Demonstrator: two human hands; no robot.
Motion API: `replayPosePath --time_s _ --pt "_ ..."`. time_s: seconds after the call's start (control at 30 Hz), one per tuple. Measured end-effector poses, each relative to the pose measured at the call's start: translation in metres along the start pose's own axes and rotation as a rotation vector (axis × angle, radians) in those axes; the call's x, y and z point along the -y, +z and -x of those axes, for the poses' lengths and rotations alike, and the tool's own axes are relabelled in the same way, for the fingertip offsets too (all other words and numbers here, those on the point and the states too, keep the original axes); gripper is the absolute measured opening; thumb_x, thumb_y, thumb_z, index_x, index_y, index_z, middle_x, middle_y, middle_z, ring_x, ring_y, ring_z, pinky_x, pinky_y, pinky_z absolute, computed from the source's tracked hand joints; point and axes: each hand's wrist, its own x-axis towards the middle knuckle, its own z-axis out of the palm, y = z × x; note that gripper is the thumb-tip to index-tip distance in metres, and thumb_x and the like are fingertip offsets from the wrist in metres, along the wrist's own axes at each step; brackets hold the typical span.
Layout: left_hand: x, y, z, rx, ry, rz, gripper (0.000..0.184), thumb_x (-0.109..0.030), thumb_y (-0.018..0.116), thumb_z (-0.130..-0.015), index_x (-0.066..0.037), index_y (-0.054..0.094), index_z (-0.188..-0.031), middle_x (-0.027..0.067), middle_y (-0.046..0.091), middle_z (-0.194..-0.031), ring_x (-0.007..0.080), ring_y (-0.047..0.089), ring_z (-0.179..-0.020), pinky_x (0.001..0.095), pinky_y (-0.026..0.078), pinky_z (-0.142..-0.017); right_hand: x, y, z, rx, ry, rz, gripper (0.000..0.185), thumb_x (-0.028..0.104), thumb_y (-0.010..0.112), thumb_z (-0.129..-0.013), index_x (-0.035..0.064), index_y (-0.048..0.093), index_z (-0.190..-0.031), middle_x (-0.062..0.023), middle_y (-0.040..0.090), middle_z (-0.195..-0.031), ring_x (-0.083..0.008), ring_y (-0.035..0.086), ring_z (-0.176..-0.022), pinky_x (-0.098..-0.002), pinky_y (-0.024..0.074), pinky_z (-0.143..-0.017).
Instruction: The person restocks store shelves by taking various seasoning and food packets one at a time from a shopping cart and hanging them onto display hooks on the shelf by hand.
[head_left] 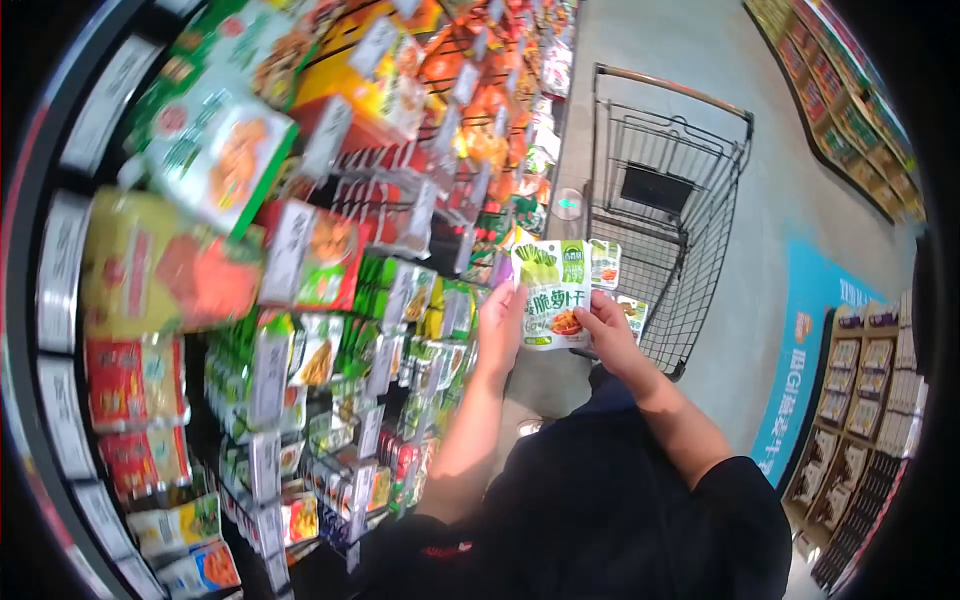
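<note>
A white and green pouch of dried radish (pixel 548 285) is held upright in front of my chest, its printed front facing me. My left hand (pixel 500 322) is closed on its left edge. My right hand (pixel 610 325) pinches the lower right edge, thumb on the front. Just behind the pouch, two similar packets show in part: one white and green packet (pixel 606 268) and a lower one (pixel 634 312). Whether they lie in the cart or are held behind the pouch, I cannot tell.
A black wire shopping cart (pixel 690 225) stands ahead in the aisle. Along the left runs a shelf rack with hanging food packets (pixel 335 350) and price tags (pixel 270 370). More shelves (pixel 850 400) line the right, beside a blue floor banner (pixel 795 370).
</note>
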Motion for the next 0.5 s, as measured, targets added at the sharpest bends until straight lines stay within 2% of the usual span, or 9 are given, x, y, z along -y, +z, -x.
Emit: replayPosePath --time_s 0.03,0.07,0.1,0.13,0.23,0.3,0.43,0.5 --pt "-0.004 -0.007 0.007 -0.030 0.087 -0.091 0.030 -0.022 0.050 -0.101 0.003 0.060 -0.113 0.0054 0.068 -0.101 0.0061 0.061 -0.088 0.0222 0.048 -0.076 -0.002 0.011 -0.001 -0.001 0.028 0.050 0.026 0.012 0.054 -0.097 -0.0026 0.057 -0.119 -0.0046 0.067 -0.105 -0.0091 0.062 -0.092 -0.0240 0.0504 -0.082" --pt "-0.008 -0.013 0.014 -0.060 0.174 -0.185 0.024 -0.017 0.053 -0.099 0.003 0.062 -0.109 0.0051 0.069 -0.097 0.0056 0.061 -0.084 0.0217 0.048 -0.075 -0.001 0.022 -0.002 0.028 0.033 0.055 0.026 0.012 0.054 -0.097 -0.0026 0.057 -0.119 -0.0046 0.067 -0.105 -0.0091 0.062 -0.092 -0.0240 0.0504 -0.082" --pt "-0.016 -0.015 0.024 -0.120 0.200 -0.090 0.013 -0.009 0.058 -0.095 0.002 0.063 -0.101 0.0055 0.069 -0.092 0.0069 0.062 -0.078 0.0224 0.049 -0.072 0.006 0.037 -0.001 0.058 0.011 0.088 0.026 0.013 0.055 -0.097 -0.0027 0.057 -0.118 -0.0048 0.068 -0.103 -0.0088 0.063 -0.090 -0.0239 0.0509 -0.080" --pt "-0.025 -0.019 0.035 -0.137 0.215 -0.089 0.013 -0.009 0.058 -0.095 0.002 0.063 -0.101 0.0055 0.069 -0.092 0.0069 0.062 -0.078 0.0224 0.049 -0.072 0.010 0.051 0.001 0.086 -0.011 0.119 0.027 0.014 0.055 -0.097 -0.0028 0.058 -0.118 -0.0050 0.068 -0.102 -0.0085 0.063 -0.089 -0.0237 0.0513 -0.079" --pt "-0.047 -0.032 0.064 -0.158 0.165 0.169 0.010 -0.011 0.059 -0.094 -0.002 0.063 -0.091 0.0034 0.067 -0.084 0.0083 0.061 -0.073 0.0241 0.049 -0.069 0.006 0.073 0.002 0.161 0.037 0.031 0.027 0.011 0.056 -0.096 -0.0027 0.058 -0.118 -0.0067 0.068 -0.104 -0.0100 0.064 -0.090 -0.0245 0.0518 -0.079" --pt "-0.053 -0.043 0.078 -0.193 0.184 0.114 0.012 -0.012 0.058 -0.095 -0.002 0.063 -0.091 0.0029 0.066 -0.083 0.0082 0.061 -0.073 0.0239 0.049 -0.068 0.003 0.088 0.005 0.181 0.104 -0.066 0.026 0.009 0.055 -0.094 -0.0044 0.060 -0.115 -0.0104 0.068 -0.107 -0.0147 0.067 -0.092 -0.0283 0.0527 -0.084" --pt "-0.059 -0.055 0.097 -0.222 0.234 0.025 0.020 -0.017 0.053 -0.098 -0.001 0.062 -0.095 0.0026 0.066 -0.085 0.0072 0.060 -0.074 0.0233 0.048 -0.068 -0.008 0.107 0.010 0.207 0.129 -0.131 0.027 0.010 0.056 -0.094 -0.0041 0.060 -0.116 -0.0104 0.068 -0.108 -0.0149 0.067 -0.093 -0.0285 0.0527 -0.084" --pt "-0.061 -0.061 0.104 -0.215 0.242 0.006 0.023 -0.018 0.050 -0.100 0.002 0.061 -0.102 0.0045 0.066 -0.090 0.0075 0.060 -0.078 0.0240 0.049 -0.070 -0.009 0.115 0.011 0.211 0.136 -0.122 0.026 0.008 0.056 -0.095 -0.0022 0.059 -0.118 -0.0081 0.068 -0.105 -0.0125 0.066 -0.090 -0.0268 0.0532 -0.080"
